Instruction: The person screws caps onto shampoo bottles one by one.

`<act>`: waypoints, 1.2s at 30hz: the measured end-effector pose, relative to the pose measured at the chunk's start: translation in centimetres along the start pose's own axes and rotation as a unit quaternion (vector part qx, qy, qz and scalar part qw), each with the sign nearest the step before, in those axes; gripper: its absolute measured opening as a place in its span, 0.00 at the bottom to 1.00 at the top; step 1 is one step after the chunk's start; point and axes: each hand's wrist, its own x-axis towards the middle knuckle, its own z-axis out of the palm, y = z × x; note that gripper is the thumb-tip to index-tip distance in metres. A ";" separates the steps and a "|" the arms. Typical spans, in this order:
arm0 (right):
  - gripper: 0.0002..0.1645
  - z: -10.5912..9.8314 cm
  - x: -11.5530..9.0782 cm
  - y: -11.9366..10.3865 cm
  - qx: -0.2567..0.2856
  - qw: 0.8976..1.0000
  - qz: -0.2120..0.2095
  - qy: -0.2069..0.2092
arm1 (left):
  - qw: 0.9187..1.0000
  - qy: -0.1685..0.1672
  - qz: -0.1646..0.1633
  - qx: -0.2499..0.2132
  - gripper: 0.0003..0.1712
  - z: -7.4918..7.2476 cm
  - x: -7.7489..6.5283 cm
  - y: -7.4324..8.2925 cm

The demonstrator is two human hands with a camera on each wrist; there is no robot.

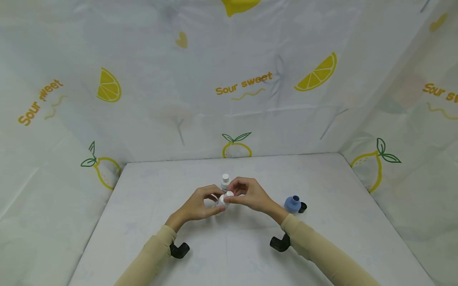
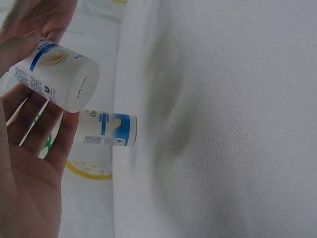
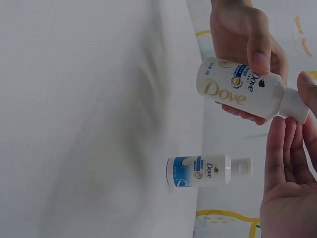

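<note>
- White Dove btl: up off the counter, betw. both hands, abt. mid-counter. Tilted, cap end higher & twd. R, base lower. Big gold "Dove" on one side, small blue label bits; QR codes + swirl pic on the other, per L wrist cam.
- Its white cap: on the btl, at the neck.
- L hand: grasping btl body, thumb one side, fingers other.
- R hand: pinching cap betw. thumb & fingertips; palm not wrapped round btl.
- 2nd Dove btl: upright on counter just beyond the hands, white cap on, white upper body, blue lower part w/ pic. Nr. the held one, apart from it.
- Blue round-bodied container: on counter to the R, past R forearm; short neck, dark mouth facing up.
- Small black round piece: just beside blue container, R of it; can't tell if touching.
- Beige sleeves on both arms, w/ a black fitting under each nr. the wrist.
- Counter: white cloth-like top.
- Bkgd: pale curtain w/ lemons, slices, hearts, "Sour sweet" text.
</note>
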 end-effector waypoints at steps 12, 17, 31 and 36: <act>0.14 0.2 0.0 -0.1 -0.006 1.000 0.003 0.004 | 1.000 -0.004 -0.011 0.006 0.18 -0.2 0.1 0.5; 0.15 0.3 0.0 -0.2 -0.013 1.000 0.008 0.009 | 1.000 -0.003 -0.012 0.007 0.18 -0.1 0.1 0.5; 0.23 -1.1 -0.3 -0.3 0.006 0.997 -0.042 -0.060 | 1.000 -0.001 0.002 -0.008 0.16 0.1 0.0 0.1; 0.23 -1.8 -0.3 -0.1 0.030 0.992 -0.067 -0.099 | 1.000 -0.006 0.005 -0.014 0.17 0.1 -0.1 0.2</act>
